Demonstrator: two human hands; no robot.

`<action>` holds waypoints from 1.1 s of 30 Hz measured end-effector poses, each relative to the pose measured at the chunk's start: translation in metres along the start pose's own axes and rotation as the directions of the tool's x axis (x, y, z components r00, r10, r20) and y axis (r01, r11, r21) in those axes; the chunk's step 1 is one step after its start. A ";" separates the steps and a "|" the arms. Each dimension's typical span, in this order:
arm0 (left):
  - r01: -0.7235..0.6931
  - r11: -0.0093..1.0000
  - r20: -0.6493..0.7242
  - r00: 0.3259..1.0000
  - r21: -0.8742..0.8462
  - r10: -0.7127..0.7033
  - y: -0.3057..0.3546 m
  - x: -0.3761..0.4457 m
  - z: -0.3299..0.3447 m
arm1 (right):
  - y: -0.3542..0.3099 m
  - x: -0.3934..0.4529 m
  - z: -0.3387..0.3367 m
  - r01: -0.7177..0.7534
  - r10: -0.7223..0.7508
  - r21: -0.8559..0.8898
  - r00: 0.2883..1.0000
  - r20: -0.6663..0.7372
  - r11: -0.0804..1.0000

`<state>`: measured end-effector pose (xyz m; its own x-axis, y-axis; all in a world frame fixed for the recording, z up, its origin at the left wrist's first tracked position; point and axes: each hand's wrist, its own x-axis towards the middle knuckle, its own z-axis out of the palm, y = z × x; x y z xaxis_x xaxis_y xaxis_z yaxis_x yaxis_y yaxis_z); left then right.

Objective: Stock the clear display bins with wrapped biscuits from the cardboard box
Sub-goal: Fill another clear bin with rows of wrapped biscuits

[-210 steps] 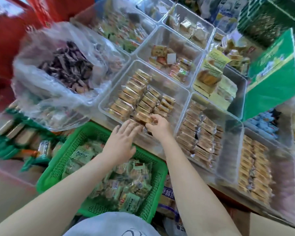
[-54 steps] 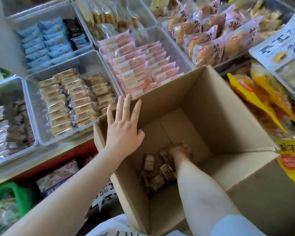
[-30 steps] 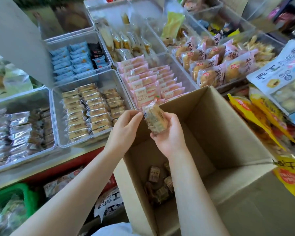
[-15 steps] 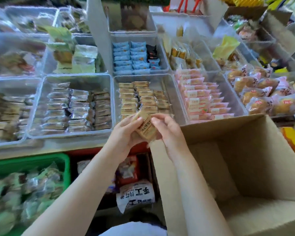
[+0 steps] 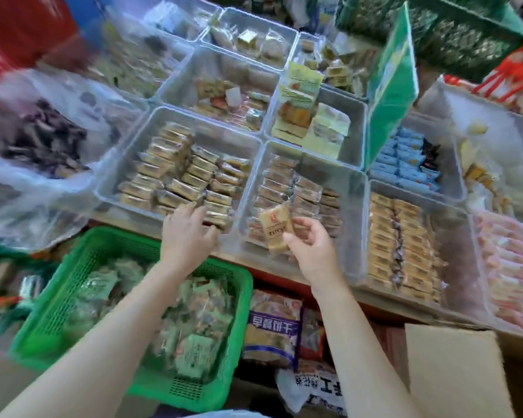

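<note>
Crowding the clear bins point(image 5: 255, 152): green basket point(image 5: 73, 285), bag point(image 5: 27, 188).

Right hand point(image 5: 313, 247) pinching a wrapped biscuit point(image 5: 277, 229) above a clear bin point(image 5: 352, 188), left hand point(image 5: 187, 233) reaching into the adjacent biscuit-filled bin point(image 5: 127, 164); green basket point(image 5: 242, 300) below, cardboard box point(image 5: 453, 375) at lower right.

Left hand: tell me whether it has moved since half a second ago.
Yes. The left hand let go of the biscuit packet and went left to the near rim of the tan-biscuit bin; the right hand holds the packet alone.
</note>
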<state>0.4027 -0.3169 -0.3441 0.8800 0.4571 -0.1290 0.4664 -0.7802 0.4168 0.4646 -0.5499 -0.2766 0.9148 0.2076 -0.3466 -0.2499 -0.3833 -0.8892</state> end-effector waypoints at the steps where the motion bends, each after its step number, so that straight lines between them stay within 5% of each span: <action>1: -0.001 0.997 0.045 0.999 0.082 -0.003 -0.019 0.009 -0.003 | -0.008 0.010 0.020 0.027 -0.027 -0.047 1.000 0.005 0.999; 9: -0.149 0.963 0.241 0.966 0.225 0.093 -0.070 0.025 -0.016 | -0.060 0.095 0.156 0.273 -0.293 -0.383 0.956 0.006 0.883; 16: -0.173 0.956 0.276 0.955 0.237 0.104 -0.071 0.029 -0.020 | -0.038 0.130 0.213 0.297 -0.134 -0.574 0.941 0.310 0.763; 23: -0.143 0.972 0.281 0.956 0.189 0.086 -0.074 0.034 -0.026 | -0.039 0.126 0.202 0.354 -0.073 -0.627 0.901 0.428 0.694; 29: -0.119 0.980 -0.097 0.990 -0.157 0.105 -0.020 0.009 -0.032 | -0.040 0.061 0.121 0.341 -0.275 -0.376 0.936 0.219 0.862; 33: -0.156 0.930 0.025 0.984 -0.333 0.174 0.096 -0.025 -0.013 | -0.022 -0.007 -0.004 0.293 -0.307 -0.222 0.951 -0.030 0.930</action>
<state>0.4244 -0.3978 -0.2890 0.9498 0.3031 -0.0772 0.2665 -0.6550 0.7070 0.4644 -0.5462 -0.2535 0.9564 0.2881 -0.0475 0.1064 -0.4953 -0.8622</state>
